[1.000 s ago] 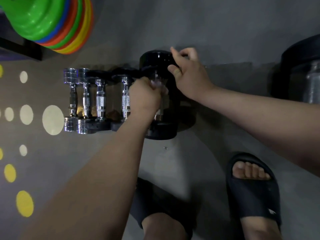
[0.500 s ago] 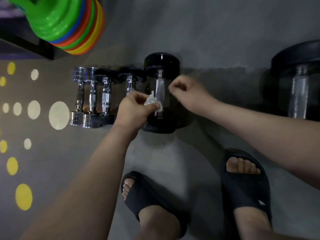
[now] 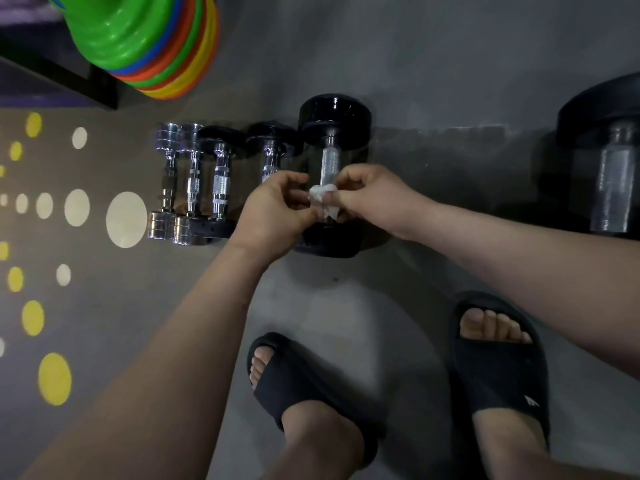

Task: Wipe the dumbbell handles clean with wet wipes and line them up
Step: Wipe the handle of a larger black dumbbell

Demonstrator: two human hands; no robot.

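Pinching limp wet wipe (image 3: 323,200) between left hand (image 3: 273,213), right hand (image 3: 372,195) over black dumbbell (image 3: 334,112). Probably heavy, rolls: grab knurled handle (image 3: 329,161).

The big dumbbell (image 3: 334,112) is capped with glossy black ends, and light is bounced off them. Its handle (image 3: 329,161) is made of silver metal and is roughened with tiny bumps. The smallest dumbbell (image 3: 168,174), at the far left, is made all of bright, mirror-like metal. The wipe (image 3: 323,200) is seen as white, thin, soft and crumpled. The floor (image 3: 415,64) is covered in dull grey. The stacked rings (image 3: 138,39) are made of smooth, shiny plastic. The right slipper (image 3: 502,382) is made of matt black rubbery stuff.
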